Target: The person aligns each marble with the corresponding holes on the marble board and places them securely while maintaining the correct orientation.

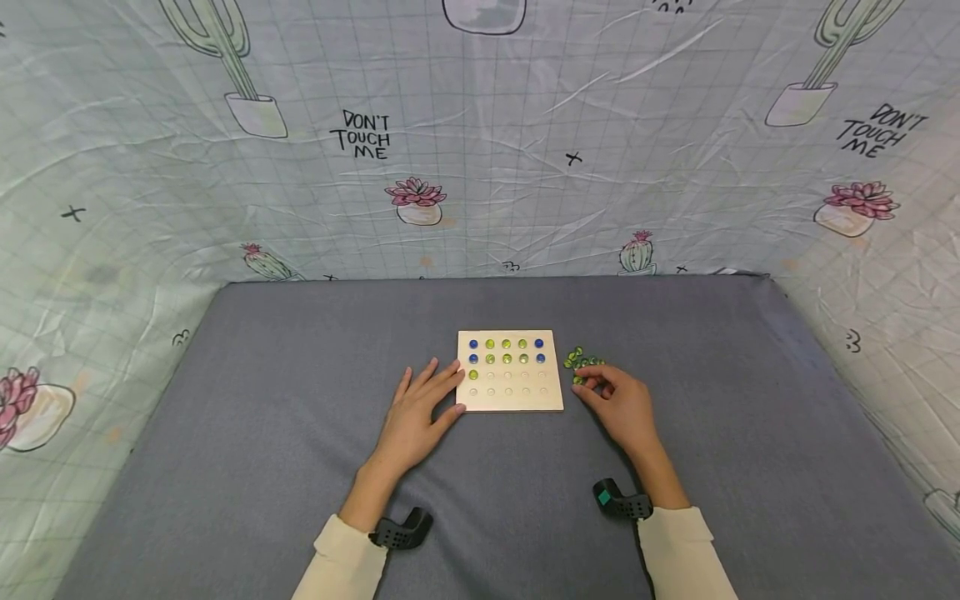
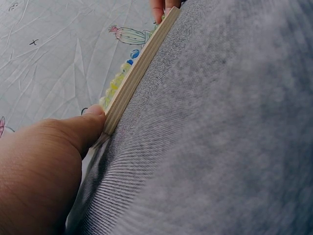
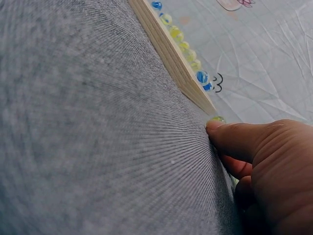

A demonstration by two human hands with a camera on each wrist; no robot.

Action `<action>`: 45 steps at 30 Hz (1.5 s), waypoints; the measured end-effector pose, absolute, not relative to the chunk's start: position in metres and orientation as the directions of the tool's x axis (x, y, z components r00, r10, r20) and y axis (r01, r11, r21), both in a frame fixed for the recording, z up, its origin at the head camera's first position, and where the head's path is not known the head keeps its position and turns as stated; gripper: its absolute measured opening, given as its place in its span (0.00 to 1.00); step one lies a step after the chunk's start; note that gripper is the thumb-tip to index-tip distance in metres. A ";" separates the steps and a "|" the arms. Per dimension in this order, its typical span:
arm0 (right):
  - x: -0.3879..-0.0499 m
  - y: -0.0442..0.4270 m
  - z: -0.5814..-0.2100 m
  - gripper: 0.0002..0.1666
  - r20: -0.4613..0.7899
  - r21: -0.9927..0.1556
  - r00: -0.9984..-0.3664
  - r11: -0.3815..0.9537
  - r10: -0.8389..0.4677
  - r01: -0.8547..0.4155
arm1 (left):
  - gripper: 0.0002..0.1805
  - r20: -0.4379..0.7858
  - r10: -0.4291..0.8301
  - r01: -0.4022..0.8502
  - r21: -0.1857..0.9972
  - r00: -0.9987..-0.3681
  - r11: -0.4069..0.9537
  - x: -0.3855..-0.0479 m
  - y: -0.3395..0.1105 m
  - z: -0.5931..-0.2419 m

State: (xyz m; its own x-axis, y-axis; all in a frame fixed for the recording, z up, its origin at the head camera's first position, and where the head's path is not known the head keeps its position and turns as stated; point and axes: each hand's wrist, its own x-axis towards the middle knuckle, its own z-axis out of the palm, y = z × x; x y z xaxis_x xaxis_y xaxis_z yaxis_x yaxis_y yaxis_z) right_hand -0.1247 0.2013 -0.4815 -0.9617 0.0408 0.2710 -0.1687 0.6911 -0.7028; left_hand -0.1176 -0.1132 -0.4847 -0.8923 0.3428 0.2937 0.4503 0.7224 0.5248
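Observation:
A pale wooden board (image 1: 510, 402) lies flat with rows of round hollows. Blue marbles (image 1: 539, 343) sit at both ends of its two far rows, with yellow-green marbles (image 1: 506, 343) between them. One more yellow-green marble (image 1: 473, 375) occupies the left end of the third row. My left hand (image 1: 416, 421), fingers spread, touches the board's left edge; its thumb (image 2: 93, 117) meets the near corner in the left wrist view. Right of the board, my right hand (image 1: 618, 407) pinches a green marble (image 3: 218, 119) between thumb and forefinger, beside a loose pile of green marbles (image 1: 577, 358).
Grey cloth (image 1: 300, 375) covers the table. A patterned fabric sheet (image 1: 510, 208) hangs behind it and at both sides. Each wrist wears a black band mount (image 1: 401, 529).

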 end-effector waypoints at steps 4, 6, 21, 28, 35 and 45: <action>-0.124 0.201 -0.482 0.11 0.274 -0.696 -0.961 0.698 0.042 -0.168 | 0.29 0.293 0.344 0.451 0.527 -0.892 0.720 -0.117 -0.113 -0.485; -0.124 0.201 -0.483 0.11 0.273 -0.694 -0.961 0.700 0.042 -0.167 | 0.29 0.293 0.344 0.451 0.529 -0.892 0.719 -0.117 -0.113 -0.486; -0.124 0.201 -0.482 0.10 0.281 -0.718 -0.959 0.673 0.045 -0.178 | 0.29 0.295 0.348 0.455 0.525 -0.890 0.719 -0.118 -0.112 -0.485; -0.123 0.201 -0.482 0.10 0.286 -0.728 -0.957 0.661 0.055 -0.179 | 0.29 0.297 0.344 0.453 0.529 -0.891 0.718 -0.118 -0.113 -0.489; -0.123 0.200 -0.482 0.10 0.282 -0.735 -0.957 0.656 0.068 -0.170 | 0.29 0.302 0.340 0.453 0.527 -0.891 0.719 -0.117 -0.113 -0.489; -0.123 0.200 -0.481 0.10 0.295 -0.740 -0.953 0.647 0.065 -0.185 | 0.29 0.304 0.341 0.455 0.520 -0.889 0.723 -0.118 -0.113 -0.489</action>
State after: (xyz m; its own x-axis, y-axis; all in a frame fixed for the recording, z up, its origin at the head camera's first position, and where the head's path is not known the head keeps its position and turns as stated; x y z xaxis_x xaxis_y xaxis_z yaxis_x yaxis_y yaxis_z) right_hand -0.1231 0.2004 -0.4809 -0.9533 0.0645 0.2951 -0.1853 0.6469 -0.7398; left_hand -0.1176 -0.1130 -0.4892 -0.8894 0.3410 0.3044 0.4552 0.7227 0.5201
